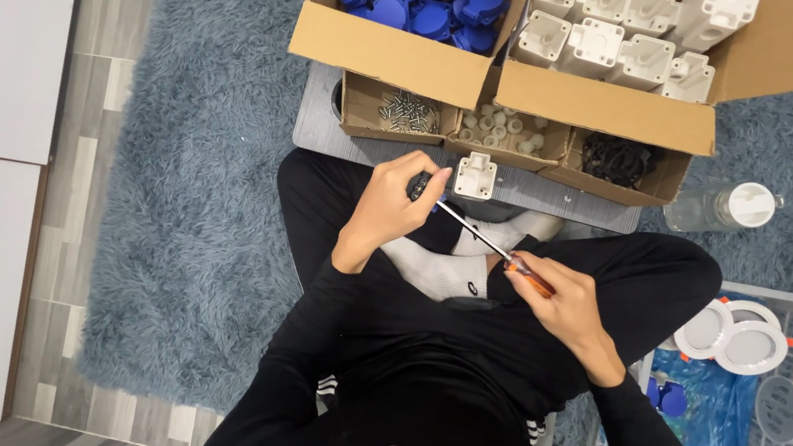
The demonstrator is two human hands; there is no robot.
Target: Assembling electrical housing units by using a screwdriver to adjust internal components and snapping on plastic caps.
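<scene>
Your left hand [388, 207] pinches a small dark part [418, 186] above your lap; your right hand [559, 298] is closed on the orange-handled screwdriver [490, 242], tip at the part. Judged: fastening under way. Next calls for steady alignment. White housing [475, 175] waits on the table [327, 129].

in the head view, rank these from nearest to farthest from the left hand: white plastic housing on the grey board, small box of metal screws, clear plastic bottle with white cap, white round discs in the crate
1. White plastic housing, just right of the left hand.
2. Small box of metal screws, right above the hand.
3. Clear plastic bottle with white cap, far right on the rug.
4. White round discs, lower right in the crate.
</scene>
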